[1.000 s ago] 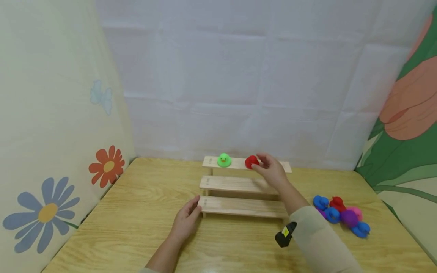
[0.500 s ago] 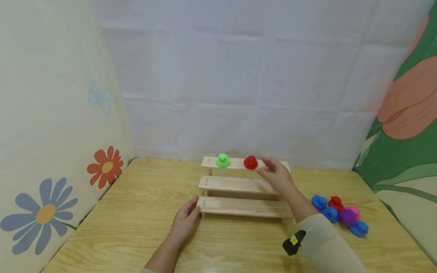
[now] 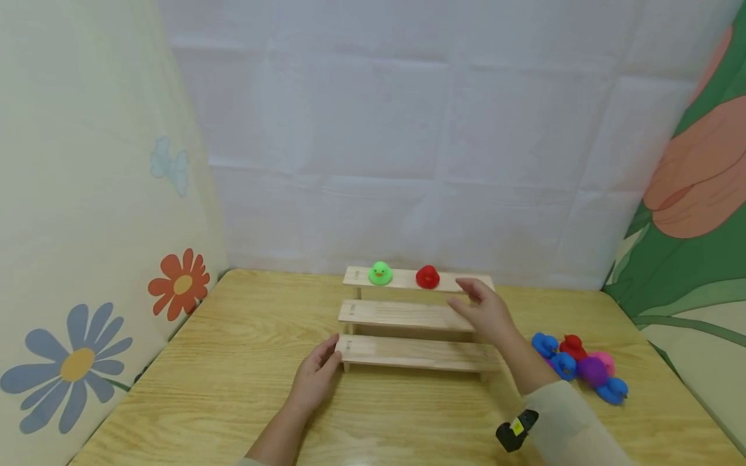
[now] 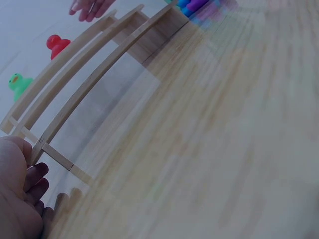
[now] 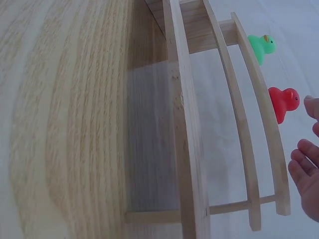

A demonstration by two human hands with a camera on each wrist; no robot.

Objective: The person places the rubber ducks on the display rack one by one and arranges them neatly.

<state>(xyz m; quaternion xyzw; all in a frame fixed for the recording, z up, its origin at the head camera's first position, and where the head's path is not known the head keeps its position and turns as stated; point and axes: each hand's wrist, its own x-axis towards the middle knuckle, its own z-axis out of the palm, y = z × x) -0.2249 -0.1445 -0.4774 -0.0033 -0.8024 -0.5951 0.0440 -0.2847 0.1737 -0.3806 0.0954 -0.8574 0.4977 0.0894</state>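
A three-tier wooden display stand stands on the table. On its top tier sit a green rubber duck at the left and a red rubber duck near the middle. My left hand holds the left end of the bottom tier; in the left wrist view the board's end lies between the thumb and the fingers. My right hand is in the air over the stand's right side, fingers apart and holding nothing. The right wrist view shows its fingers a short way from the red duck.
Several more rubber ducks, among them a blue duck, a purple duck and another red duck, lie bunched on the wood-grain table right of the stand. A white cloth hangs behind; flower-printed panels flank both sides.
My right hand has let go of the red duck on the top tier and drawn back to the right and toward me. My left hand stays on the stand.
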